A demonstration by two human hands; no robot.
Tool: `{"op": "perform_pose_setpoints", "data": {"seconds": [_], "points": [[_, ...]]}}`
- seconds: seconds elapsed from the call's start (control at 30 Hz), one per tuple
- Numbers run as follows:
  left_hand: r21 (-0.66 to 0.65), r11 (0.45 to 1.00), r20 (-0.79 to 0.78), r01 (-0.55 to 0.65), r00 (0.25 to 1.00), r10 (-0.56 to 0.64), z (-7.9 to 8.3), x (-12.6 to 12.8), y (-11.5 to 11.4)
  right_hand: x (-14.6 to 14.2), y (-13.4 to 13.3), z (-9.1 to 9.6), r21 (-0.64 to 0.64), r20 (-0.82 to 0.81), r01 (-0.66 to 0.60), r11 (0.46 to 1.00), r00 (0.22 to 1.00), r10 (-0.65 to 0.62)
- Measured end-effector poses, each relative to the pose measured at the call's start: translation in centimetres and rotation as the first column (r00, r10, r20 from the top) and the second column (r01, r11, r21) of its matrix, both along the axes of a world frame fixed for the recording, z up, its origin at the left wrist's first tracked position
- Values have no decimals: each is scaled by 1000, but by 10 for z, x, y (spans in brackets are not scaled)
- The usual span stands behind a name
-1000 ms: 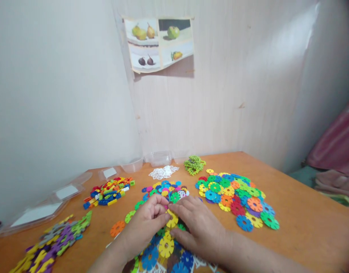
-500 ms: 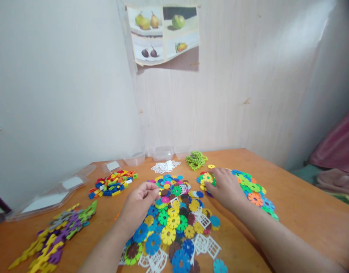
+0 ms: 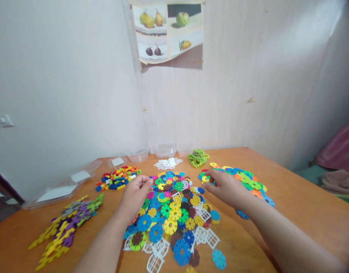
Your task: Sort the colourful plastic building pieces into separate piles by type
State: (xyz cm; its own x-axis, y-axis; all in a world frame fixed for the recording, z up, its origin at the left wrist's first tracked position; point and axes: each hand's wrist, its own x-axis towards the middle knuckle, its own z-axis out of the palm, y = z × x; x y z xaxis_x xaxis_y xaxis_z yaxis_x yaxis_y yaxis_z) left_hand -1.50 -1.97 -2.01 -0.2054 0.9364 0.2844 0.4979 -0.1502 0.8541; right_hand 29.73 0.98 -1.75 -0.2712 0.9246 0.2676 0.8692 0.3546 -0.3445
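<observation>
My left hand (image 3: 136, 193) hovers over the left edge of a big heap of notched plastic discs (image 3: 170, 226), thumb and fingers pressed together. Anything inside that pinch is too small or hidden to make out. At the heap's other side, my right hand (image 3: 227, 186) has its fingers bent, with a gap between thumb and forefinger and nothing seen in it. It is beside a second pile of larger notched discs (image 3: 255, 185), partly covering it. White lattice window pieces (image 3: 201, 234) lie among the discs of the middle heap.
Colourful small blocks (image 3: 117, 178) and purple, yellow and green interlocking pieces (image 3: 74, 218) lie at left. White pieces (image 3: 168, 163) and a green pile (image 3: 198, 157) sit at the back. Clear plastic tubs (image 3: 165, 151) and lids (image 3: 56, 193) line the wall.
The view has shifted slightly left. My right hand has drawn a little back from the small discs at the right pile. My left hand stays pinched near the heap's left edge.
</observation>
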Motion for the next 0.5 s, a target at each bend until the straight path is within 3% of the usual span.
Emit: {"op": "perform_pose_setpoints", "data": {"seconds": [0.1, 0.2, 0.3, 0.5], "points": [[42, 998, -71, -55, 996, 58, -3, -10, 5, -3, -25, 10, -203, -22, -223, 953, 974, 224], [74, 989, -116, -129, 984, 137, -8, -21, 10, -5, -46, 14, -308, 1, -355, 883, 928, 373], [99, 984, -131, -148, 978, 160, -13, -26, 14, -13, -55, 11, -310, 66, -388, 868, 902, 427], [96, 994, -169, -60, 983, 76, -13, -16, 11, -31, -49, -3, -222, 76, -401, 889, 902, 426]]}}
